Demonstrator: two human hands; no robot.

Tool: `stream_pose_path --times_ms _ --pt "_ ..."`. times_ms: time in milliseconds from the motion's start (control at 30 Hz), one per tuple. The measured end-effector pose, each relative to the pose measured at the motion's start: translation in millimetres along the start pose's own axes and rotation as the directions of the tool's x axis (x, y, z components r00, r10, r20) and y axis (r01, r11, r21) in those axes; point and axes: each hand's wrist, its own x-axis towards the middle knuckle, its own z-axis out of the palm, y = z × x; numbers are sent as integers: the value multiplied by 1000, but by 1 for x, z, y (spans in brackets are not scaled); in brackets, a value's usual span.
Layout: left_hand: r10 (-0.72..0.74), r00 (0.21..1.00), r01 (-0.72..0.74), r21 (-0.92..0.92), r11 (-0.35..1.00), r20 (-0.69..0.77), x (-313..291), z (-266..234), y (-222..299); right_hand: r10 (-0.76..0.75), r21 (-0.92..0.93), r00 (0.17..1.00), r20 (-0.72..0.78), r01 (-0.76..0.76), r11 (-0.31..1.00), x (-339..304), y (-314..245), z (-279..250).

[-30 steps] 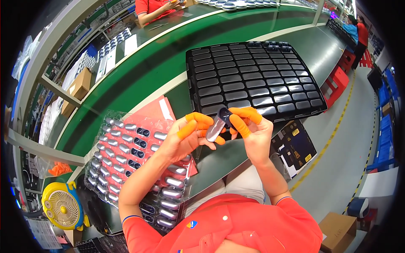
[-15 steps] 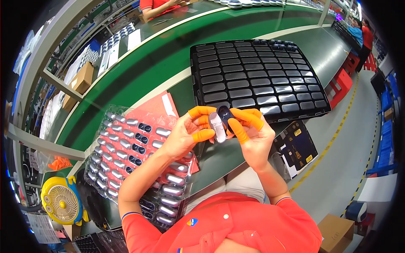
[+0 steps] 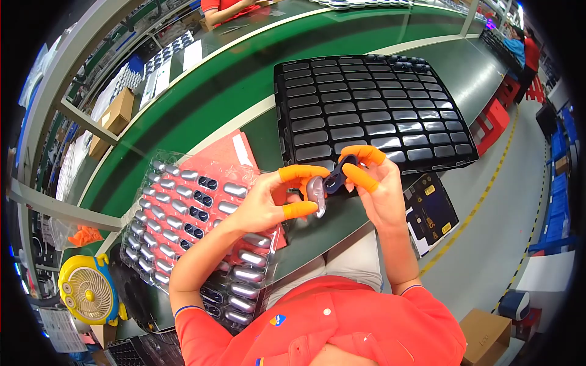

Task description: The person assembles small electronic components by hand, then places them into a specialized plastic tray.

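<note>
Orange finger cots cover several fingertips on both hands. My left hand pinches a silver oval shell upright between thumb and fingers. Just to its right, my right hand grips a dark blue oval insert with rounded recesses, tilted beside the shell. The two parts are very close; I cannot tell whether they touch. Left of my hands lies a clear plastic tray with rows of silver shells, some showing dark blue inserts.
A black compartment tray lies beyond my hands on the green bench. Pink sheets lie under the clear tray. A yellow fan stands at left, a cardboard box at lower right. Another person's red sleeve shows across the bench.
My right hand has shifted slightly right and turned the dark blue insert, which now leans away from the shell. The silver shell has rotated in my left hand, showing more of its outer side.
</note>
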Motion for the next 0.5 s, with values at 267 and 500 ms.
stream_pose_path --times_ms 267,500 --pt "-50 997 43 -122 992 -50 4 0 -8 70 -203 996 -59 -81 976 -6 -2 8" --pt "-27 995 14 -136 991 -95 6 -2 -18 -38 -551 998 51 60 832 -7 9 11"
